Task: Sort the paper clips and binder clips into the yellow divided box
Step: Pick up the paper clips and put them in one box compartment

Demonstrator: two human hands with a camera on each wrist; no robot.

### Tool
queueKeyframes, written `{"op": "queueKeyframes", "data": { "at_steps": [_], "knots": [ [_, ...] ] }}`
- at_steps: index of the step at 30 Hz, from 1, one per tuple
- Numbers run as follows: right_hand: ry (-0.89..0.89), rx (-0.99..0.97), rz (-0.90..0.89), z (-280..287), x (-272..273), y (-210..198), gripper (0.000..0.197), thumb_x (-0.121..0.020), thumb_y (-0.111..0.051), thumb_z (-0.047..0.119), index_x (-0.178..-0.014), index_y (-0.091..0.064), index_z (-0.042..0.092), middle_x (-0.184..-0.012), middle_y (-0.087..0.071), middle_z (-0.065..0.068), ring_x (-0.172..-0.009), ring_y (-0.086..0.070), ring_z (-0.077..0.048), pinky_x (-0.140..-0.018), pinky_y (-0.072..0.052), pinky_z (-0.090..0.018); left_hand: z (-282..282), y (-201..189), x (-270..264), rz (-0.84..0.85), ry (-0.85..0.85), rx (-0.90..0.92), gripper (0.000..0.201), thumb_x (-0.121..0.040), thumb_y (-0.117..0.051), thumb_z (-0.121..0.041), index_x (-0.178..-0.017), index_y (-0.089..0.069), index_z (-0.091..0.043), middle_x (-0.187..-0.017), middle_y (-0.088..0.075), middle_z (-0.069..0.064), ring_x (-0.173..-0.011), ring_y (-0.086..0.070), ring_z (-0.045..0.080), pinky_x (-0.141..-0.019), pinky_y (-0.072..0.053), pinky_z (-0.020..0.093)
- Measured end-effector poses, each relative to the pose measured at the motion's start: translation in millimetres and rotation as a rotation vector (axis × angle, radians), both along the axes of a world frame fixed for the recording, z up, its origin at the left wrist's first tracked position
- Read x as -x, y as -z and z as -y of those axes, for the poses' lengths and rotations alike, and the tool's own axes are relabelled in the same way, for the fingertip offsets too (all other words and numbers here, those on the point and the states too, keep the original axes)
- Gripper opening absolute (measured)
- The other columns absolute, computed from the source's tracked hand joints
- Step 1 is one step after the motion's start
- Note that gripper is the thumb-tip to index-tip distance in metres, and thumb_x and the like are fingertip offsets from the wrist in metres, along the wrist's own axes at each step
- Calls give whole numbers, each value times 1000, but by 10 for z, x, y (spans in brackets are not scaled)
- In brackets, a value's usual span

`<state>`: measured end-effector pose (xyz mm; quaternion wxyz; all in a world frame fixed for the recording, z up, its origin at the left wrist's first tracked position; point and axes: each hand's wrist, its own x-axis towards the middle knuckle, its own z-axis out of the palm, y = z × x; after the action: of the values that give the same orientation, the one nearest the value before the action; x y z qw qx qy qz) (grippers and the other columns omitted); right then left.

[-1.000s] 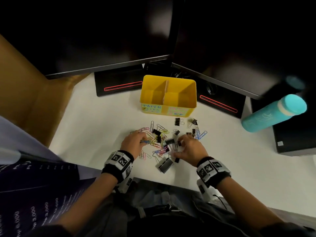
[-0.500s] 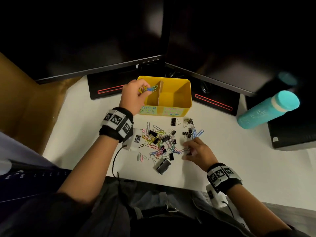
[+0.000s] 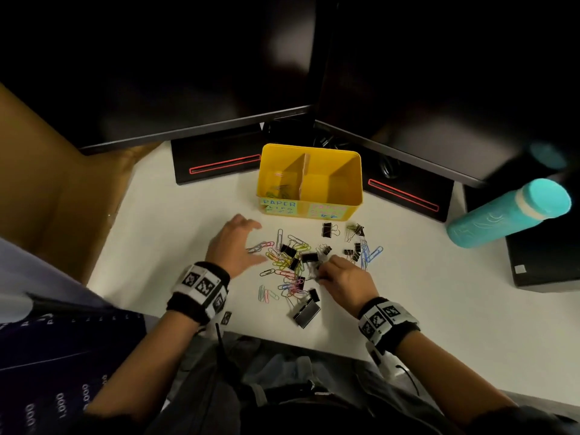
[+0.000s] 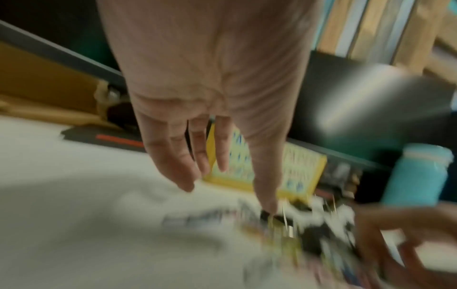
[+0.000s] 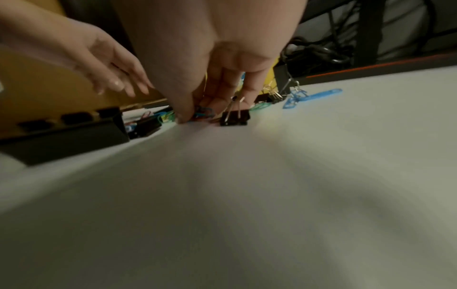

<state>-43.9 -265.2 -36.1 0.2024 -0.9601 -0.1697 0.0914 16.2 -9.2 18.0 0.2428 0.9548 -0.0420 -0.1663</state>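
White desk (image 3: 439,309) first, with the yellow plastic divided box (image 3: 332,200) at its back; a few paper clips lie in its left compartment. In front of the box, the scattered pile of coloured paper clips and black binder clips (image 3: 293,265). Left hand (image 3: 233,246) hovers at the pile's left edge, fingers spread, holding nothing. Right hand (image 3: 343,279) pinches coloured paper clips (image 5: 201,115) on the pile's near side, a small black binder clip (image 5: 235,117) just beside its fingertips.

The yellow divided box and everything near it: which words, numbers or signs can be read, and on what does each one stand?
"PAPER": top line of the left label on the yellow divided box; the lines below are too small to read.
Right label: handwriting too blurred to read.
"1,000", "000": printed on dark fabric at lower left, partly cut off.
Wristbands: black-and-white square markers, no words.
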Motion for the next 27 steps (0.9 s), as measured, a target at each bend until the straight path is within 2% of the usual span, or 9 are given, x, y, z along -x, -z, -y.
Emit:
{"op": "queueKeyframes", "data": {
  "at_steps": [3, 7, 9, 12, 17, 20, 23, 25, 27],
  "knots": [
    [-85, 91, 32, 50, -37, 53, 25, -80, -70, 18, -97, -54, 8, -81, -61, -11, -66, -60, -31, -41, -46, -33, 32, 210, 164, -148, 112, -35, 94, -52, -86, -45, -133, -42, -23, -130, -39, 1, -118, -38, 21, -89, -49, 44],
    [13, -35, -54, 171, -183, -185, 3, -87, -59, 7, -87, -58, 4, -85, -60, -13, -68, -58, -29, -58, -47, -36, 151, 310, 304, -126, 249, -191, 111, -47, -84, -54, -140, -30, -25, -139, -26, 1, -124, -25, 23, -84, -51, 42],
    [77, -196, -19, 125, -325, -397, 3, -89, -57, 6, -88, -59, 4, -85, -61, -11, -70, -54, -20, -63, -47, -34, 124, 364, 344, -87, 263, -168, 103, -52, -83, -50, -139, -34, -26, -141, -27, 2, -124, -27, 24, -81, -53, 42],
    [154, -406, 20, -125, -696, -686, 7, -90, -58, 12, -90, -59, 5, -82, -62, -6, -71, -57, -16, -61, -49, -27, 34, 450, 371, -21, 233, -16, 66, -67, -78, -39, -127, -55, -28, -134, -41, 0, -114, -39, 19, -77, -54, 42],
    [189, -450, 91, -588, -1392, -857, 10, -87, -64, 18, -90, -65, 8, -86, -68, -6, -74, -59, -13, -67, -51, -21, -63, 560, 395, 138, 116, 177, 17, -77, -73, -27, -93, -72, -20, -96, -60, -3, -78, -56, 11, -67, -55, 33],
    [219, -272, 39, -681, -1606, -854, 25, -90, -59, 33, -100, -69, 12, -92, -72, -7, -77, -63, -16, -74, -56, -34, -33, 531, 367, 266, 228, 74, 15, -69, -80, -17, -81, -71, -14, -76, -61, 1, -65, -58, 16, -48, -54, 30],
    [195, -232, 284, -621, -1485, -872, 25, -93, -53, 32, -96, -69, 13, -90, -71, -8, -71, -62, -18, -63, -52, -30, -1, 518, 306, 299, 376, -48, 19, -63, -83, -8, -76, -69, -11, -71, -61, 3, -63, -59, 19, -39, -50, 27],
    [-17, -258, 356, -594, -1220, -806, 18, -92, -55, 24, -88, -68, 12, -85, -68, -6, -67, -55, -13, -59, -52, -31, -19, 563, 247, 276, 393, -90, 21, -59, -82, -1, -73, -68, -9, -69, -60, 4, -60, -59, 20, -38, -49, 27],
    [-260, -150, 203, -557, -895, -620, 17, -91, -55, 25, -94, -68, 15, -93, -67, -6, -80, -59, -17, -64, -57, -39, -38, 561, 191, 248, 331, -60, 20, -61, -79, 4, -73, -68, -9, -68, -60, 7, -57, -60, 24, -41, -52, 31]
  ]
}}
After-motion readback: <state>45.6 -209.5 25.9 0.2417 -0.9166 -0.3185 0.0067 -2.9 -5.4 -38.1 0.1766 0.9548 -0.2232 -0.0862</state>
